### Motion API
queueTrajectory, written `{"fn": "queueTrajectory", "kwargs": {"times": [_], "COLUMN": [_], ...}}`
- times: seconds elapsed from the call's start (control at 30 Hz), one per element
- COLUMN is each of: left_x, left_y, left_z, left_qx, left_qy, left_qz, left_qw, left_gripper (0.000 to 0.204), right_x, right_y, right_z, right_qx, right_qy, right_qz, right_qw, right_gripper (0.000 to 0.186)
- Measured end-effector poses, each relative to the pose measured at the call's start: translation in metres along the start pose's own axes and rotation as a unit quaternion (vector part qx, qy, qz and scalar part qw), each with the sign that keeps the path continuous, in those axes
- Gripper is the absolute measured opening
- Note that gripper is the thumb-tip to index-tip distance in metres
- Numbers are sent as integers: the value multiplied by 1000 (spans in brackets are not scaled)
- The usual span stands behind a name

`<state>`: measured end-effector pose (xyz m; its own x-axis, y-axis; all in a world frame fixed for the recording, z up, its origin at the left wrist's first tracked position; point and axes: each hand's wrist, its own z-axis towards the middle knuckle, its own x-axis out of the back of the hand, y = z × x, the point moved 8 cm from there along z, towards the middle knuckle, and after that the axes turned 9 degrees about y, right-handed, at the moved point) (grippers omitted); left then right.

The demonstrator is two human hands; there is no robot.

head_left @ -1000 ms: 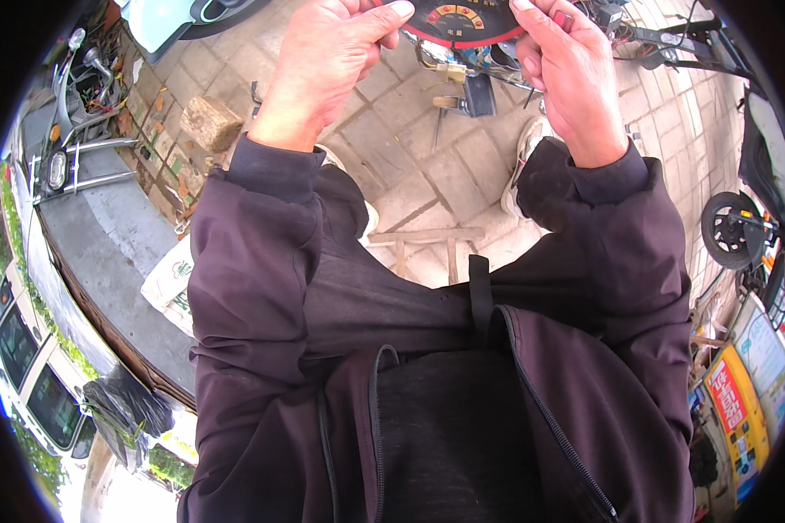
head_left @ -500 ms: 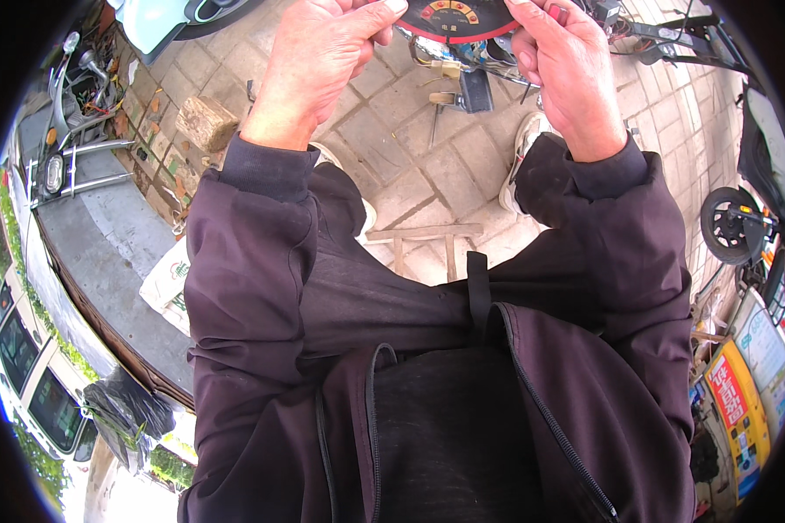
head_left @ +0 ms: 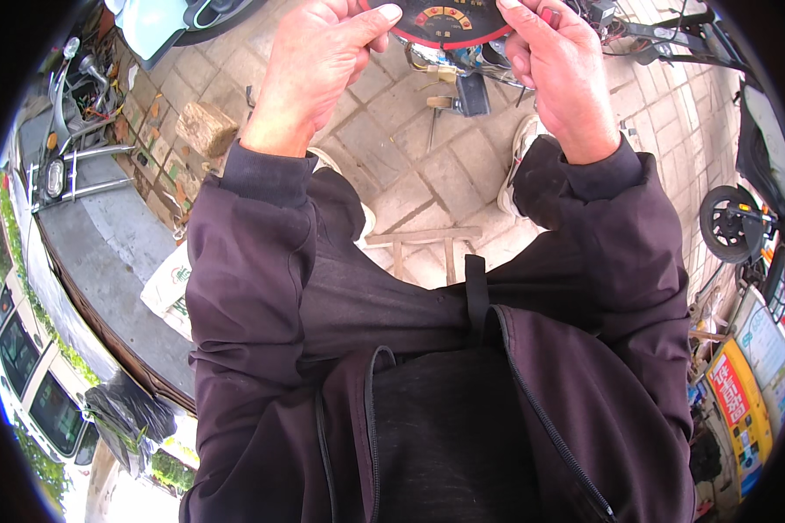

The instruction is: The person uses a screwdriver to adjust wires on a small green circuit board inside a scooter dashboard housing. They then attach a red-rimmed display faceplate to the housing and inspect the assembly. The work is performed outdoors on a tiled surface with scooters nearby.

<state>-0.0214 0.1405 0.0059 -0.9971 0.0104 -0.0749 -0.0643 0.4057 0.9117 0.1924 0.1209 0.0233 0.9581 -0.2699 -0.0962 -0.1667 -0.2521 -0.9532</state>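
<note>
At the top edge of the head view, a black instrument panel (head_left: 446,23) with a red rim and a yellow-orange arc of gauge marks is held up between my hands; its upper part is cut off by the frame. My left hand (head_left: 317,74) pinches its left end, thumb on the face. The right end is gripped by my right hand (head_left: 563,78), with the thumb along its edge and the other fingers curled. Below and behind the panel sit wires and connectors (head_left: 436,65), partly covered, and a dark rectangular part (head_left: 472,94).
A wooden block (head_left: 207,127) lies on the paving at left, beside a grey board (head_left: 105,235) with metal parts on it. A low wooden stool (head_left: 423,235) shows between my legs. At right are a black wheel (head_left: 728,225) and a yellow sign (head_left: 741,410).
The instrument panel has shifted slightly left and a little lower in view, showing more of its face. Both hands keep their hold on it.
</note>
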Motion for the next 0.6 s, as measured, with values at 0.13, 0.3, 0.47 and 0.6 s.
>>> {"fn": "queueTrajectory", "kwargs": {"times": [0.13,0.3,0.47,0.6], "left_x": [-1,0,-1,0], "left_y": [-1,-1,-1,-2], "left_z": [0,0,0,0], "left_qx": [2,-1,0,5], "left_qy": [-6,-3,-8,-8], "left_qz": [-7,1,-5,-4], "left_qw": [1000,1000,1000,1000], "left_gripper": [14,14,14,14], "right_x": [0,0,0,-1], "right_y": [0,0,-1,0], "right_z": [0,0,0,-1], "right_qx": [0,0,4,-5], "right_qy": [0,0,2,5], "right_qz": [6,9,-1,5], "right_qw": [1000,1000,1000,1000], "right_gripper": [12,12,12,12]}}
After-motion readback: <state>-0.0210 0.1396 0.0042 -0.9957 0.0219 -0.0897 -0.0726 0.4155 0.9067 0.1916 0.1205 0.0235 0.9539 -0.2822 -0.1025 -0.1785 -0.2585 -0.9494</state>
